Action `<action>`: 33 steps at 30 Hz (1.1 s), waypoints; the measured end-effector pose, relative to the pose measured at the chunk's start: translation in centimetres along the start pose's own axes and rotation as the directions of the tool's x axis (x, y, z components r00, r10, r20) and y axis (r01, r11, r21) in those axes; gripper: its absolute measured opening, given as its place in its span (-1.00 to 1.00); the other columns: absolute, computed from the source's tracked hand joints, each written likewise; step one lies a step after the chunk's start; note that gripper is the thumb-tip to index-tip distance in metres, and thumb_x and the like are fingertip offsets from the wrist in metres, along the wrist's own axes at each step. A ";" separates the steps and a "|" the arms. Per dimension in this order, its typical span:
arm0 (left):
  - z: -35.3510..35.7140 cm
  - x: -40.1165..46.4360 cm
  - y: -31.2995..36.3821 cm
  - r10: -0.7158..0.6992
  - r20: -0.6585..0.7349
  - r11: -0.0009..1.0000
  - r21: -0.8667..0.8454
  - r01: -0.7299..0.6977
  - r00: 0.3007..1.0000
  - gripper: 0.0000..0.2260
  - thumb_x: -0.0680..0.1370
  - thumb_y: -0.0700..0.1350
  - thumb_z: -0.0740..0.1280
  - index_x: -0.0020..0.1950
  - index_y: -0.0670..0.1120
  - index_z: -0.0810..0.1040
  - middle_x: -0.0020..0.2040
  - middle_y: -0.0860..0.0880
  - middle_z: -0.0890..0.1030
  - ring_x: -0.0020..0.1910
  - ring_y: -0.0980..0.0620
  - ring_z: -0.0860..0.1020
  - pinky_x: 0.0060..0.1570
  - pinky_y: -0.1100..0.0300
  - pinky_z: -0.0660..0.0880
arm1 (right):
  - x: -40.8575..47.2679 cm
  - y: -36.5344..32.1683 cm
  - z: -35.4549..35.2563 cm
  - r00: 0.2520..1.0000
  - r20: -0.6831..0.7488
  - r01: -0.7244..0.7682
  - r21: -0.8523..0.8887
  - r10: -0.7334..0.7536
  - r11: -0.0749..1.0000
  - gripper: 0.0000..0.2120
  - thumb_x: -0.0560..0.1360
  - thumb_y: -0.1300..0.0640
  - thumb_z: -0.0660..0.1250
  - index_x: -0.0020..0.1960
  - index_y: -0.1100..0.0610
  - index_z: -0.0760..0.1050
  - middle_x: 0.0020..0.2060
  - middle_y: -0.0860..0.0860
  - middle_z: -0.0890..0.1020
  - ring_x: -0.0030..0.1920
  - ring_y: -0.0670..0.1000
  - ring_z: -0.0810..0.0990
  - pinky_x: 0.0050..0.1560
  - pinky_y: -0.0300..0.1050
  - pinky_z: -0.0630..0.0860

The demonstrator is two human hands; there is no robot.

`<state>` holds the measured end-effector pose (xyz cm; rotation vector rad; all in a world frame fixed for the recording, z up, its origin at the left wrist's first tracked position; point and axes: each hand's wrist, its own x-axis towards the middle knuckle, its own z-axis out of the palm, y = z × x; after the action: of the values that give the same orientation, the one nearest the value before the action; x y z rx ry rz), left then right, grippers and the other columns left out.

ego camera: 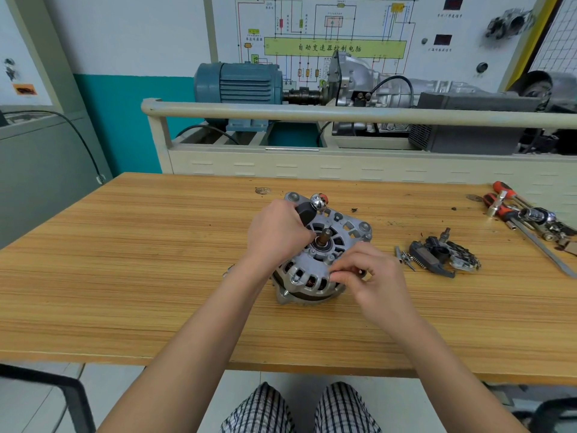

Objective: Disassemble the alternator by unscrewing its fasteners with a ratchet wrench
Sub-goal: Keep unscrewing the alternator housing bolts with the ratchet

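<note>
Alternator [315, 260] sits on the wooden workbench [156, 260], shaft end up, a little right of the bench's middle. The left hand [278, 232] covers its left side, fingers curled round the black handle of the ratchet wrench [307, 210], whose chrome head shows just above the knuckles; the rest of the handle is hidden in the fist. The right hand [371, 273] lies over the housing's near right edge with thumb and fingertips pinched together, perhaps on a small fastener, though the thing itself is too small to make out. The alternator's lower body is blocked by both hands.

Right of it lie removed black parts [443, 256] and a few loose screws [406, 256]. Near the bench's far right corner is a heap of red-handled tools [515, 207], partly cut off by the frame edge. Behind the bench stands a training rig with a blue motor [240, 84] and a wiring-diagram board [334, 32].
</note>
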<state>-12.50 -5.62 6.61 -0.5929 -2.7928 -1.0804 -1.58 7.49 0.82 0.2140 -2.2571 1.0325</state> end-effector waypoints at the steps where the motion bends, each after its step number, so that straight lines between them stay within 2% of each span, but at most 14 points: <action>1: 0.0 0.0 0.0 0.000 0.000 1.000 0.000 0.000 1.000 -0.76 0.38 -0.08 0.49 -0.31 -0.09 0.44 -0.42 0.01 0.48 -0.41 -0.01 0.47 -0.47 0.23 0.29 | 0.1 0.1 -0.2 0.999 0.031 0.025 0.000 -0.025 1.000 -0.85 0.37 0.39 0.46 -0.20 0.17 0.67 -0.26 -0.07 0.60 -0.18 -0.11 0.52 -0.14 -0.24 0.46; 4: 0.0 -0.1 -0.1 0.005 0.001 1.000 -0.009 -0.005 1.000 -0.75 0.38 -0.08 0.50 -0.30 -0.09 0.43 -0.42 0.01 0.47 -0.41 -0.01 0.46 -0.46 0.21 0.29 | 0.2 0.2 -1.2 0.993 0.116 -0.022 0.088 0.012 0.996 -0.80 0.40 0.38 0.44 -0.11 0.10 0.66 -0.21 -0.08 0.58 -0.15 -0.12 0.53 -0.08 -0.30 0.43; 7: -0.1 0.0 -0.2 0.004 0.006 1.000 -0.016 -0.003 1.000 -0.77 0.38 -0.09 0.50 -0.28 -0.12 0.46 -0.40 -0.02 0.50 -0.39 -0.03 0.49 -0.46 0.21 0.30 | -0.1 -0.2 -1.3 0.996 0.046 -0.077 0.101 0.072 0.992 -0.81 0.28 0.03 0.53 -0.13 -0.09 0.61 -0.25 -0.11 0.54 -0.21 -0.11 0.48 -0.17 -0.30 0.43; 9: -0.1 0.0 -0.2 0.000 0.012 1.000 -0.017 0.001 1.000 -0.81 0.38 -0.09 0.49 -0.21 -0.15 0.53 -0.34 -0.05 0.57 -0.34 -0.05 0.54 -0.43 0.20 0.35 | -0.1 -0.5 -0.9 0.997 -0.008 -0.080 0.002 0.080 0.997 -0.79 0.21 -0.12 0.49 -0.21 -0.07 0.60 -0.28 -0.07 0.55 -0.24 -0.09 0.48 -0.20 -0.23 0.45; 10: -0.1 0.0 -0.2 0.000 0.012 1.000 -0.018 0.000 1.000 -0.82 0.38 -0.10 0.48 -0.19 -0.16 0.54 -0.33 -0.06 0.57 -0.33 -0.06 0.54 -0.42 0.20 0.35 | -0.1 -0.5 -0.6 0.998 -0.018 -0.065 -0.040 0.065 0.997 -0.79 0.22 -0.11 0.49 -0.23 -0.02 0.62 -0.30 -0.05 0.55 -0.25 -0.09 0.48 -0.22 -0.18 0.46; 12: -0.1 0.0 -0.2 0.004 0.011 1.000 -0.012 -0.004 1.000 -0.82 0.38 -0.11 0.48 -0.21 -0.16 0.52 -0.36 -0.04 0.53 -0.37 -0.05 0.50 -0.44 0.21 0.32 | -0.1 -0.3 -0.2 0.999 -0.039 -0.036 -0.059 0.034 0.998 -0.85 0.26 0.03 0.55 -0.26 0.08 0.64 -0.34 -0.02 0.56 -0.28 -0.07 0.47 -0.25 -0.13 0.47; 15: 0.0 0.0 -0.2 -0.004 0.004 1.000 -0.005 0.004 1.000 -0.78 0.38 -0.10 0.49 -0.29 -0.11 0.45 -0.41 0.00 0.47 -0.41 -0.02 0.45 -0.47 0.21 0.28 | -0.1 0.0 0.2 0.999 -0.032 -0.017 -0.026 0.016 1.000 -0.93 0.32 0.24 0.54 -0.24 0.15 0.67 -0.33 -0.07 0.58 -0.27 -0.09 0.48 -0.24 -0.16 0.45; 20: 0.1 0.1 -0.3 0.007 -0.003 1.000 -0.002 -0.007 1.000 -0.76 0.38 -0.13 0.48 -0.32 -0.10 0.42 -0.44 0.00 0.43 -0.45 0.01 0.41 -0.49 0.22 0.28 | 0.5 0.4 -0.8 0.992 0.116 0.044 0.009 -0.045 0.999 -0.84 0.40 0.38 0.44 -0.13 0.15 0.68 -0.24 -0.07 0.60 -0.15 -0.11 0.52 -0.09 -0.28 0.43; 22: 0.1 0.1 -0.3 0.008 0.002 1.000 -0.014 -0.008 1.000 -0.77 0.38 -0.13 0.48 -0.31 -0.10 0.43 -0.43 -0.01 0.44 -0.45 -0.01 0.42 -0.48 0.23 0.30 | 0.5 0.5 -1.4 0.986 0.164 -0.028 0.076 0.015 0.997 -0.79 0.43 0.33 0.43 -0.05 0.05 0.67 -0.25 -0.12 0.56 -0.15 -0.09 0.50 -0.09 -0.28 0.42; 25: 0.1 0.2 -0.4 0.002 0.007 1.000 -0.023 -0.002 1.000 -0.81 0.38 -0.14 0.47 -0.28 -0.13 0.46 -0.41 -0.02 0.47 -0.43 -0.02 0.44 -0.47 0.22 0.31 | 0.0 0.2 -1.3 0.992 0.103 -0.090 0.119 0.078 0.989 -0.77 0.30 0.02 0.51 -0.05 -0.10 0.62 -0.27 -0.13 0.50 -0.22 -0.10 0.46 -0.16 -0.29 0.42; 27: 0.1 0.1 -0.3 0.006 0.009 1.000 -0.028 -0.006 1.000 -0.84 0.39 -0.15 0.46 -0.25 -0.15 0.50 -0.40 -0.03 0.47 -0.42 -0.02 0.44 -0.47 0.21 0.32 | -0.1 -0.3 -0.8 0.999 -0.017 -0.049 0.040 0.050 0.998 -0.78 0.23 -0.08 0.50 -0.16 -0.04 0.62 -0.30 -0.10 0.50 -0.25 -0.09 0.46 -0.22 -0.26 0.43; 29: 0.1 0.1 -0.2 0.009 0.011 1.000 -0.028 -0.009 1.000 -0.84 0.39 -0.16 0.46 -0.26 -0.14 0.49 -0.41 -0.03 0.47 -0.42 -0.03 0.44 -0.47 0.22 0.31 | -0.1 -0.4 -0.3 0.995 -0.100 0.009 -0.044 -0.014 0.999 -0.77 0.24 -0.05 0.50 -0.23 0.08 0.65 -0.32 -0.03 0.53 -0.28 -0.07 0.47 -0.26 -0.28 0.43; 31: 0.0 0.0 -0.2 0.011 0.009 0.999 -0.030 -0.010 1.000 -0.83 0.39 -0.16 0.46 -0.27 -0.14 0.48 -0.41 -0.05 0.48 -0.41 -0.04 0.45 -0.47 0.22 0.31 | 0.0 -0.4 -0.2 0.995 -0.103 0.008 -0.083 -0.016 0.997 -0.75 0.25 -0.06 0.49 -0.26 0.13 0.65 -0.33 -0.03 0.54 -0.29 -0.11 0.49 -0.26 -0.29 0.44; 33: 0.0 0.0 -0.2 0.005 0.008 0.999 -0.035 -0.005 1.000 -0.85 0.39 -0.16 0.46 -0.20 -0.20 0.53 -0.35 -0.11 0.56 -0.39 -0.05 0.50 -0.46 0.21 0.34 | -0.1 -0.3 -0.2 0.998 -0.070 -0.001 -0.101 -0.006 0.995 -0.74 0.29 -0.06 0.46 -0.26 0.14 0.66 -0.32 -0.04 0.55 -0.27 -0.09 0.51 -0.24 -0.20 0.49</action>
<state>-12.57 -5.75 6.49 -0.6081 -2.7827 -1.1314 -1.30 7.47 1.05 0.1357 -2.2377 0.9074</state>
